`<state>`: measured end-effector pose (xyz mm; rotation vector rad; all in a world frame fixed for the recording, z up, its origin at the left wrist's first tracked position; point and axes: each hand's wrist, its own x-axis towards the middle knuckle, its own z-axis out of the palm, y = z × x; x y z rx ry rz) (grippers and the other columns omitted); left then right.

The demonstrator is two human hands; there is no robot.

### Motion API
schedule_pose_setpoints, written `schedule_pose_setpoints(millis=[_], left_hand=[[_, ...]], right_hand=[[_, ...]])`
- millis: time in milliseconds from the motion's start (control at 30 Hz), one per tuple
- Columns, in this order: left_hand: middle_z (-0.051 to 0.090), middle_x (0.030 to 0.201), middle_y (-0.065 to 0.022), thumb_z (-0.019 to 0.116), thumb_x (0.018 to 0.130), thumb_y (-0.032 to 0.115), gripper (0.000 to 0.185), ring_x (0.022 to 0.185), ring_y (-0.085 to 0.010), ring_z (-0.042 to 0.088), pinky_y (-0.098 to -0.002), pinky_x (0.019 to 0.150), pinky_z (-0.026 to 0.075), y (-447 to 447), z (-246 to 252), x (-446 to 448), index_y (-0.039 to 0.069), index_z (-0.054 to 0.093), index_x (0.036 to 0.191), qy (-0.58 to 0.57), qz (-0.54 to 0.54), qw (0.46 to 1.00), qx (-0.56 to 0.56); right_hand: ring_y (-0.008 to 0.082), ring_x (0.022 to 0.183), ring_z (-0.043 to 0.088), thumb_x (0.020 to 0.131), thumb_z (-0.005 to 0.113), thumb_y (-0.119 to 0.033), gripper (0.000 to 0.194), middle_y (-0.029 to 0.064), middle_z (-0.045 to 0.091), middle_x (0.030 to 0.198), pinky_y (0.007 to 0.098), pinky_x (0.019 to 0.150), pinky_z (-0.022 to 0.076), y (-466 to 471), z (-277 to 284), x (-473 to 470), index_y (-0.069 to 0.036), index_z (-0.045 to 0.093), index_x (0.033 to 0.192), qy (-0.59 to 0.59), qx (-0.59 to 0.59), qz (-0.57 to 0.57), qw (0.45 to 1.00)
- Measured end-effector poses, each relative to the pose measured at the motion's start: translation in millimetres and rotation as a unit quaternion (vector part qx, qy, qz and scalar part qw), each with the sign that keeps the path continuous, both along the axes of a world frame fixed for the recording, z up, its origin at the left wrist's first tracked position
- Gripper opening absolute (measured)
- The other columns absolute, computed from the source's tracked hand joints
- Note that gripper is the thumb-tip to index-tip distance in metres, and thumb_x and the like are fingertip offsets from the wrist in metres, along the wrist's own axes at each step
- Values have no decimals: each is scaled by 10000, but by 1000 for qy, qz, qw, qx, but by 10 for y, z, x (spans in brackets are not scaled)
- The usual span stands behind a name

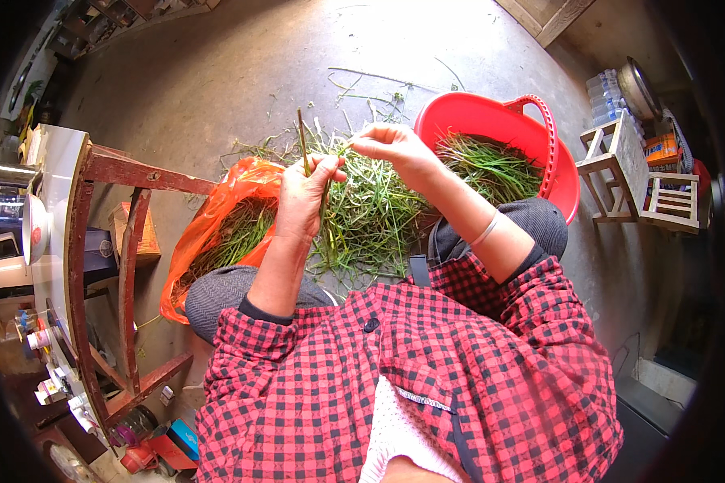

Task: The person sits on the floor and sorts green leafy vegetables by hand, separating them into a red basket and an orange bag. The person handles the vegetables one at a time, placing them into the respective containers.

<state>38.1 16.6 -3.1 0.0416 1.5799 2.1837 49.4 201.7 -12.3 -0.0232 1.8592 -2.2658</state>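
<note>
My left hand (314, 181) is closed around a long, thin green stalk (302, 136), whose darker end points up and away from me. Just to its right, the thumb and fingers of my right hand (389, 143) pinch together at a thin green strand (345, 149). Below both hands a loose heap of green plant stems and leaves (371, 217) lies on the floor between my knees. More green stalks (232, 232) fill an orange plastic bag (184, 265) at my left knee. A red plastic tub (468, 115) by my right knee holds another bundle of grassy greens (489, 169).
At left stands a red-brown wooden frame (151, 172) beside a white-topped table (57, 181) bearing jars and a bowl. Small wooden stools (616, 160) stand at right, near bottled water (604, 93). Loose stems (380, 78) lie on the concrete floor (217, 78) ahead.
</note>
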Motion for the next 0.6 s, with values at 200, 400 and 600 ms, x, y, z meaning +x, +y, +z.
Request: schedule_pose_setpoints(millis=[200, 400, 600], left_hand=[[581, 671, 13, 625, 809, 213, 185, 452, -8, 431, -119, 406, 333, -24, -8, -19, 48, 597, 888, -51, 12, 998, 27], [602, 666, 3, 632, 810, 192, 151, 514, -15, 465, -140, 452, 323, 7, -4, 18, 56, 613, 873, -42, -20, 999, 22], [617, 742, -37, 618, 819, 165, 156, 671, -74, 557, -181, 612, 405, 25, 30, 50, 22, 606, 879, -29, -31, 999, 32]], right_hand=[[104, 878, 557, 808, 626, -312, 393, 18, 619, 928, 288, 818, 417, 103, -48, -17, -63, 528, 1095, -124, -250, -144, 949], [88, 775, 565, 804, 633, -245, 278, 21, 628, 810, 240, 731, 438, -133, 29, 35, -8, 623, 950, 15, -94, -24, 995], [110, 602, 591, 812, 614, -216, 199, 49, 637, 662, 269, 565, 462, -108, 84, 19, -22, 628, 768, 138, 223, -66, 963]])
